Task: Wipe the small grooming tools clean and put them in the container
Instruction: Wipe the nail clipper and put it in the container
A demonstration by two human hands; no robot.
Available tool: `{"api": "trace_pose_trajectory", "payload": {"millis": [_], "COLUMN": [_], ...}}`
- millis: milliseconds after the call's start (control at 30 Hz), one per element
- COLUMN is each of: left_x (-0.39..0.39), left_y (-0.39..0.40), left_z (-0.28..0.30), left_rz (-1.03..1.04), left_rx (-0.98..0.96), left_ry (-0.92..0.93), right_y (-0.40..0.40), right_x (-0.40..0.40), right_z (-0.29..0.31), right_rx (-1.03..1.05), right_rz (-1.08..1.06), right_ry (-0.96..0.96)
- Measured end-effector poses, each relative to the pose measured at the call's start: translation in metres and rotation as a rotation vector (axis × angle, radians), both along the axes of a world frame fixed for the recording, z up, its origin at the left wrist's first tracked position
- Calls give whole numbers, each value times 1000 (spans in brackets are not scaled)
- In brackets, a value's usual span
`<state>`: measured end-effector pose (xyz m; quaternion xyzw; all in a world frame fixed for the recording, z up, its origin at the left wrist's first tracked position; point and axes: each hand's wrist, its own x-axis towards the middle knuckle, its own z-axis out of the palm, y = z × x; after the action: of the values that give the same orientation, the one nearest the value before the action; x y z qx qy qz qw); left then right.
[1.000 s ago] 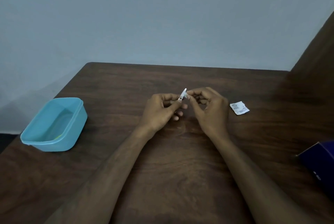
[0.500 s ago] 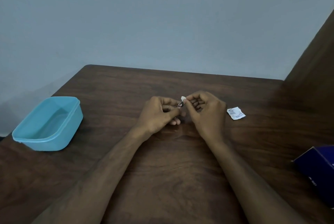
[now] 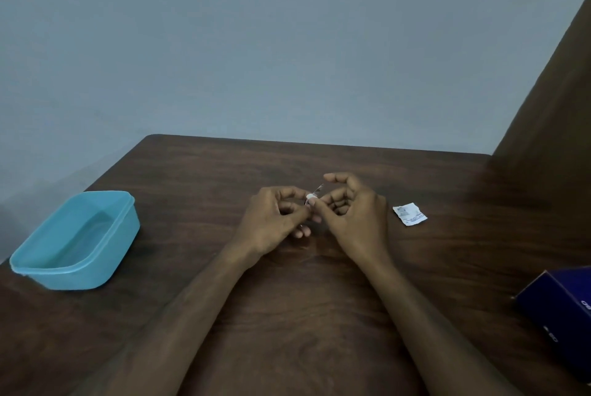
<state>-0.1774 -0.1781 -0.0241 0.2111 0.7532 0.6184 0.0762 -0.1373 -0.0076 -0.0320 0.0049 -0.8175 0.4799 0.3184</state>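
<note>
I've got both hands meeting over mid-bench. My left hand [image 3: 271, 223] has its fingers curled round a thin metal grooming tool [image 3: 315, 193], pinching it low on the shaft; the tool's free tip pokes up and to the right, twd the far side. Its long axis runs diagonal, near-left to far-right, so the exposed part points straight at my right hand [image 3: 355, 216]. Right hand is just beside it, thumb + a curled finger pinching a small white wipe [image 3: 309, 197] against the tool close to where the left fingers grip, w/ the index finger lifted and arched clear above the tip. Can't tell what kind of tool it is, too small and a bit blurred. My read: wiping is mid-way, and the next stroke needs the right fingers to slide the wipe along that axis, outward to the tip, i.e. up and right, away from the left grip. For the drop-off the blue container [image 3: 75, 242] sits well apart at the left edge of the bench [image 3: 287, 315], open, nothing clearly visible inside. Left hand is the nearer one and already holds the tool, so it should carry it over w/o a handoff. A torn white sachet [image 3: 410, 214] lies right of my right hand, a dark blue box [image 3: 563, 309] at the near-right edge.
</note>
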Motion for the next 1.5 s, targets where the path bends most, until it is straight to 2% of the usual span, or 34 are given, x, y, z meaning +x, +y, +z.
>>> {"api": "trace_pose_trajectory", "payload": {"millis": [167, 333, 467, 600, 1100, 1233, 1333, 1500], "left_x": [2, 2, 2, 2, 1, -1, -1, -8], "left_y": [1, 0, 0, 0, 0, 0, 2, 3], "left_z": [0, 0, -2, -3, -2, -4, -5, -8], "left_rz": [-4, -12, -16, -30, -38, -53, -13, 195], "left_rx": [-42, -65, -80, -92, -88, -88, -37, 169], "left_ry": [0, 41, 38, 58, 85, 80, 46, -39], "right_y": [5, 5, 9, 8, 9, 7, 8, 11], "right_x": [-6, -8, -12, -13, -15, -14, -15, -15], "right_z": [-1, -7, -8, -9, -11, -9, -10, -10], "right_rx": [-129, -141, -222, -307, -308, -305, -304, -336], "right_rz": [-55, 58, 29, 95, 200, 153, 83, -7], "right_ry": [-17, -96, -111, -150, -162, -139, -101, -93]}}
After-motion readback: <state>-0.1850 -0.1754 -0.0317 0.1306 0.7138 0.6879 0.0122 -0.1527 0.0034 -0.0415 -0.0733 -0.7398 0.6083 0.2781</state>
